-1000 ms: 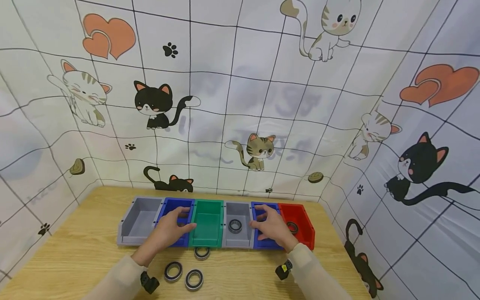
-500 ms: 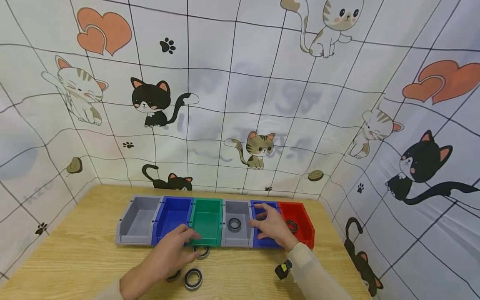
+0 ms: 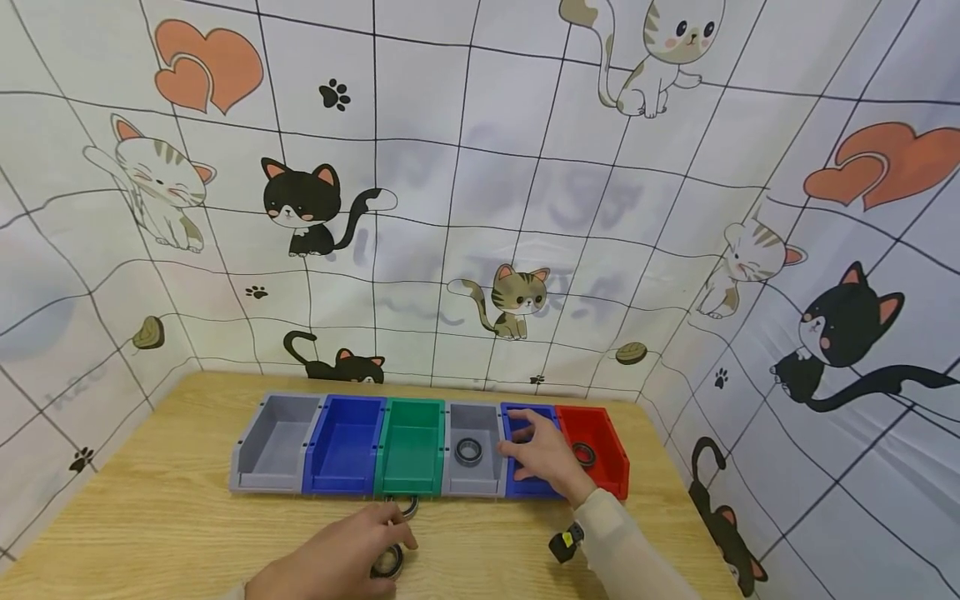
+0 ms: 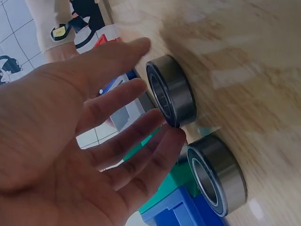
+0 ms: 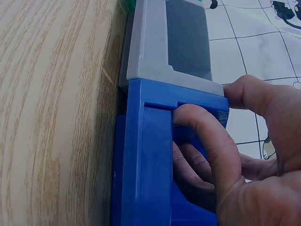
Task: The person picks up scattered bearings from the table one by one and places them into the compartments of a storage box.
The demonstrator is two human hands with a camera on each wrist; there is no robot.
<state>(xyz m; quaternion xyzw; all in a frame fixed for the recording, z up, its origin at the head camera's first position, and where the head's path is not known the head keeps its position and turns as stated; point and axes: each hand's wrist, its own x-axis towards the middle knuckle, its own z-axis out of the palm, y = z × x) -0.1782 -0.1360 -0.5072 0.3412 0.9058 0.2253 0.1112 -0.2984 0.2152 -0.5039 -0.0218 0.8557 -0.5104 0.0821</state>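
Note:
Low over the table, my left hand [image 3: 341,554] has its fingers spread beside a ball bearing [image 3: 387,562]. In the left wrist view the fingertips sit close to that bearing [image 4: 181,92]; whether they touch it I cannot tell. A second bearing [image 4: 228,174] stands near the little finger; the hand hides it in the head view. Another bearing [image 3: 408,506] lies at the front of the green bin [image 3: 412,433]. My right hand [image 3: 547,454] rests at the right blue bin [image 5: 155,160], thumb on its edge, other fingers bent inside. Nothing shows in its grasp.
Left of the green bin stand a grey bin [image 3: 281,446] and a blue bin [image 3: 345,442]. The right grey bin [image 3: 472,417] contains a bearing [image 3: 469,452]. The red bin [image 3: 588,425] holds another bearing [image 3: 583,454]. A patterned cloth wall [image 3: 420,242] rises behind.
My left hand has come out of the left blue bin and moved down toward the bearings on the table. My right hand has stayed at the right blue bin.

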